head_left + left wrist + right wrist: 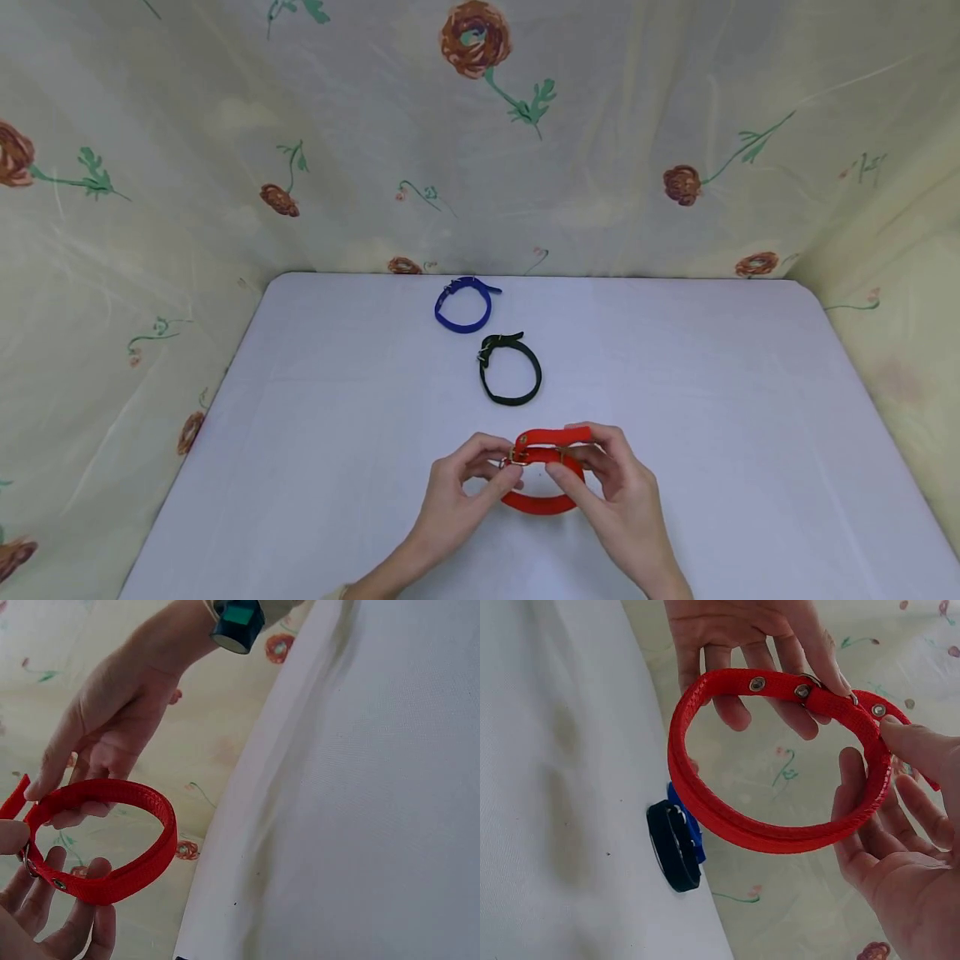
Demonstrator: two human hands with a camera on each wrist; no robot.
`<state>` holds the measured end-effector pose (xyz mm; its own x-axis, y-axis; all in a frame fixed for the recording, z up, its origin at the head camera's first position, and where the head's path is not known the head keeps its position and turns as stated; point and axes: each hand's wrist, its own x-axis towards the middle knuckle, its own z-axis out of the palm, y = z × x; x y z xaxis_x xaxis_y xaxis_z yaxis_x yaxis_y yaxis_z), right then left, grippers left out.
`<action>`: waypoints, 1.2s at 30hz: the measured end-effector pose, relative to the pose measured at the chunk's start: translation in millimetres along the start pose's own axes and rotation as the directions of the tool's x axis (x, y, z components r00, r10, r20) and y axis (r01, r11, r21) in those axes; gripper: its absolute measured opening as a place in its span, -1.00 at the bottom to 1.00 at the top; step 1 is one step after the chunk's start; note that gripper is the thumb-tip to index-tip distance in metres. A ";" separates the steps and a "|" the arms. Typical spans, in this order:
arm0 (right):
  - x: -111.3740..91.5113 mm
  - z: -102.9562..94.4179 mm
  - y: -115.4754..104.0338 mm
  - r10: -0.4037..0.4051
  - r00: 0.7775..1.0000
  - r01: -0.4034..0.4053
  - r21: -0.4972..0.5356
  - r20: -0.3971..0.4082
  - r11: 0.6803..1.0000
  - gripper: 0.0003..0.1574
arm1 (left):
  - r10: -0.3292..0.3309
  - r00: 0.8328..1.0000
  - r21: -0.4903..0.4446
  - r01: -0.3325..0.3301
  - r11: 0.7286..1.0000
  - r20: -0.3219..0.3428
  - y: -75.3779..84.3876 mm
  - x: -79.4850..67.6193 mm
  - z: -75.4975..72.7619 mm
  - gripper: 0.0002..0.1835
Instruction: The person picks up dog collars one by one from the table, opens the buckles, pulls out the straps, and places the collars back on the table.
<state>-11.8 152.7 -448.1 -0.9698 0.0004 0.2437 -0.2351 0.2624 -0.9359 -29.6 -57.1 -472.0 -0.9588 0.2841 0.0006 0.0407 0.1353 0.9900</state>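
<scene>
A red collar (pixel 542 505), bent into a loop, is held up by both hands near the front of the table. My left hand (pixel 461 492) pinches it beside the metal buckle (pixel 519 457). With thumb and fingers, my right hand (pixel 626 500) grips the right side of the strap close to its loose end (pixel 558 436). That end sticks out past the buckle, apart from the loop below it. Metal eyelets show on the red collar (pixel 765 838) in the right wrist view, where the left hand's fingers (pixel 731 712) lie behind the band.
Beyond the hands, a dark collar (pixel 512 401) lies looped and buckled on the white table (pixel 337 433). Farther back is a blue collar (pixel 463 327), also looped. Flowered cloth (pixel 600 167) hangs along the table's back and sides.
</scene>
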 end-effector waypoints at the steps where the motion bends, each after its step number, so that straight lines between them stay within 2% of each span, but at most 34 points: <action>1: 0.0 -0.2 0.0 0.002 1.000 -0.002 -0.004 0.001 1.000 -0.32 | 0.007 1.000 0.013 -0.007 1.000 -0.005 0.6 0.2 -0.6 -0.72; 5: -0.3 -1.8 0.1 -0.001 1.000 0.001 -0.012 0.015 1.000 -0.30 | 0.033 0.999 0.087 -0.030 0.996 -0.024 2.3 1.1 -2.7 -0.75; 7: 0.0 -3.1 0.4 -0.028 0.999 0.029 -0.036 0.035 0.999 -0.36 | 0.048 0.998 0.127 -0.044 0.991 -0.033 2.8 1.4 -3.8 -0.77; 10: -0.1 -5.2 1.6 -0.084 0.993 0.092 -0.111 0.078 0.990 -0.46 | 0.108 0.994 0.205 -0.099 0.974 -0.034 3.1 1.4 -4.7 -0.79; 12: -0.1 -6.1 2.6 -0.120 0.987 0.137 -0.160 0.109 0.977 -0.49 | 0.165 0.986 0.266 -0.152 0.952 -0.026 2.7 1.0 -4.7 -0.79; 15: -0.4 -5.9 3.9 -0.150 0.980 0.176 -0.219 0.130 0.960 -0.49 | 0.250 0.968 0.373 -0.229 0.899 -0.009 2.0 0.1 -4.2 -0.78; 19: -0.1 -3.5 3.8 -0.165 0.973 0.201 -0.250 0.160 0.947 -0.48 | 0.315 0.949 0.485 -0.280 0.829 0.009 1.9 -1.2 -3.6 -0.77; 21: 0.1 -2.3 3.3 -0.167 0.970 0.208 -0.253 0.175 0.945 -0.51 | 0.324 0.946 0.516 -0.287 0.807 0.020 2.6 -1.5 -3.3 -0.77; 25: 0.6 -0.7 2.2 -0.166 0.968 0.213 -0.265 0.190 0.940 -0.55 | 0.321 0.947 0.550 -0.287 0.785 0.036 3.9 -2.1 -2.7 -0.74; 27: 0.9 -0.7 2.5 -0.162 0.966 0.215 -0.273 0.201 0.938 -0.56 | 0.316 0.948 0.558 -0.281 0.781 0.034 4.2 -2.1 -2.6 -0.73; 32: 1.6 -1.3 4.2 -0.156 0.955 0.231 -0.306 0.251 0.924 -0.50 | 0.286 0.957 0.545 -0.260 0.797 0.037 4.1 -1.9 -3.2 -0.73; 36: 2.4 -1.2 5.6 -0.145 0.952 0.233 -0.333 0.268 0.914 -0.48 | 0.280 0.959 0.571 -0.260 0.779 0.055 4.3 -1.8 -3.8 -0.72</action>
<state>-15.4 155.3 -452.4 -0.9067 -0.2967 0.2998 -0.4196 0.5613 -0.7134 -28.7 -60.7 -467.2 -0.8924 0.3618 0.2696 0.4410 0.5732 0.6906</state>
